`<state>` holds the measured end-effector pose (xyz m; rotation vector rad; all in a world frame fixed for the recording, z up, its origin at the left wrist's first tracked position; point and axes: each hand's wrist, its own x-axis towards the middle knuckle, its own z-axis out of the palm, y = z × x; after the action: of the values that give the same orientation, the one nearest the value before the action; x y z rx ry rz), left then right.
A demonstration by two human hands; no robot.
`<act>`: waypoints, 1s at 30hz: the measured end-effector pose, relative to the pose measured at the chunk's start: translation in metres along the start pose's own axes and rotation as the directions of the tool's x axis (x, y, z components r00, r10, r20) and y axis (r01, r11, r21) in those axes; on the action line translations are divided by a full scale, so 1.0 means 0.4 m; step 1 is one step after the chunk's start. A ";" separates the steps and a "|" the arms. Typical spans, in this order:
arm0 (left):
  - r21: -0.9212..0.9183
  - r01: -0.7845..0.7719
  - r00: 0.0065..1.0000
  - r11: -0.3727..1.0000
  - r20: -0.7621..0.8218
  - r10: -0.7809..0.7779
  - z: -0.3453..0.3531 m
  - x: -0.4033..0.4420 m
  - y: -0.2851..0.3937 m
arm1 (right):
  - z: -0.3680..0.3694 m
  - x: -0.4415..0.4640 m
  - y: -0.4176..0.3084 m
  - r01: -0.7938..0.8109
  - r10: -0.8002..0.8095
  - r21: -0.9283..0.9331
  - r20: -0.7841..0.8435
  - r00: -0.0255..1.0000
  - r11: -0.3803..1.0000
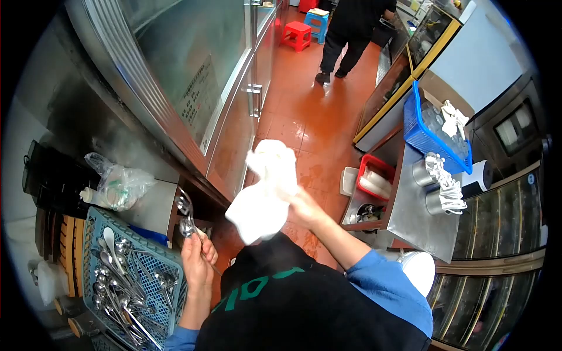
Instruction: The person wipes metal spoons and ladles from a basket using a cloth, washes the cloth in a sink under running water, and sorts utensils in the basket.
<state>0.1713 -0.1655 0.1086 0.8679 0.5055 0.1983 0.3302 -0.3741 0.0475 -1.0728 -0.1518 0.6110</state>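
My left hand [198,263] is closed around the handles of metal spoons [186,217], whose bowls point up beyond my fingers. To its left sits a blue-grey plastic basket [175,266] filled with several metal spoons and ladles. In front of my body, my right hand [301,207] holds a white cloth [264,202], which is blurred and hangs loosely; part of the fingers is hidden behind it. The cloth and the spoons are apart.
A plastic bag [126,186] lies on the left counter. At right, a steel table [418,219] bears a blue basket [424,140] and metal cups [436,202] of white cloths. A red tray [374,186] is below. Ahead, a person [354,29] stands near red and blue stools [297,36].
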 end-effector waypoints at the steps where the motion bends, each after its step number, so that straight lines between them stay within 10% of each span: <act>1: -0.045 -0.050 0.997 0.998 -0.058 0.048 0.017 0.000 -0.010 | -0.033 0.006 0.103 -0.012 0.022 -0.111 0.089 0.996 0.994; 5: 0.118 0.014 0.999 0.993 0.048 -0.020 0.044 -0.056 -0.086 | 0.050 0.018 0.329 -0.113 0.296 -0.357 0.515 0.805 0.927; 9: 0.242 0.248 0.941 0.938 0.171 -0.293 -0.064 -0.111 -0.095 | 0.186 -0.028 0.350 -0.244 0.517 -0.528 0.464 0.719 0.813; 10: 0.840 -0.040 0.872 0.541 0.293 -0.391 -0.175 -0.106 -0.112 | 0.207 -0.049 0.339 -0.265 0.520 -0.511 0.457 0.722 0.818; 13: 0.648 0.064 0.900 0.759 0.291 -0.324 -0.225 -0.184 -0.088 | 0.242 -0.106 0.323 -0.204 0.432 -0.460 0.472 0.769 0.864; 14: 0.782 -0.336 0.912 0.525 0.409 -0.024 -0.226 -0.194 -0.033 | 0.254 -0.130 0.289 -0.260 0.500 -0.491 0.458 0.735 0.832; 15: 0.585 0.046 0.990 0.810 0.081 -0.115 -0.214 -0.234 -0.003 | 0.267 -0.152 0.260 -0.326 0.578 -0.526 0.437 0.689 0.786; 16: 0.857 -0.088 0.994 0.508 0.108 -0.010 -0.249 -0.261 0.038 | 0.288 -0.165 0.235 -0.374 0.638 -0.559 0.409 0.652 0.740; 17: 0.848 0.182 0.983 0.498 -0.165 -0.078 -0.286 -0.280 0.045 | 0.314 -0.175 0.213 -0.397 0.682 -0.595 0.387 0.621 0.699; 18: 0.778 -0.065 0.978 0.625 -0.075 0.195 -0.317 -0.290 0.040 | 0.342 -0.182 0.207 -0.313 0.617 -0.609 0.386 0.686 0.729; 20: 0.384 -0.163 0.968 0.909 -0.116 0.223 -0.309 -0.295 0.047 | 0.421 -0.156 0.191 -0.198 0.554 -0.641 0.418 0.719 0.741; 22: 0.511 -0.272 0.927 0.815 -0.090 0.365 -0.283 -0.296 0.062 | 0.560 -0.121 0.207 -0.008 0.391 -0.580 0.539 0.746 0.814; 23: 0.260 -0.355 0.903 0.898 -0.152 0.401 -0.251 -0.288 0.073 | 0.612 -0.102 0.227 0.198 0.215 -0.513 0.636 0.741 0.836; 25: 0.185 0.041 0.839 0.982 -0.540 0.067 -0.252 -0.245 0.123 | 0.663 -0.064 0.258 0.671 0.325 -0.578 0.816 0.478 0.464; 27: -0.169 -0.423 0.665 0.890 -0.725 0.179 -0.321 -0.190 0.116 | 0.725 -0.055 0.312 0.686 0.484 -0.666 0.723 0.494 0.294; 30: -0.385 -0.499 0.697 0.776 -0.710 0.096 -0.467 -0.181 0.126 | 0.746 -0.076 0.358 0.649 0.541 -0.680 0.707 0.456 0.341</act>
<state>0.0171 -0.0333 0.0720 0.2594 0.9040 0.9636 0.1284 -0.1114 0.0745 -1.7631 -1.8232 1.0241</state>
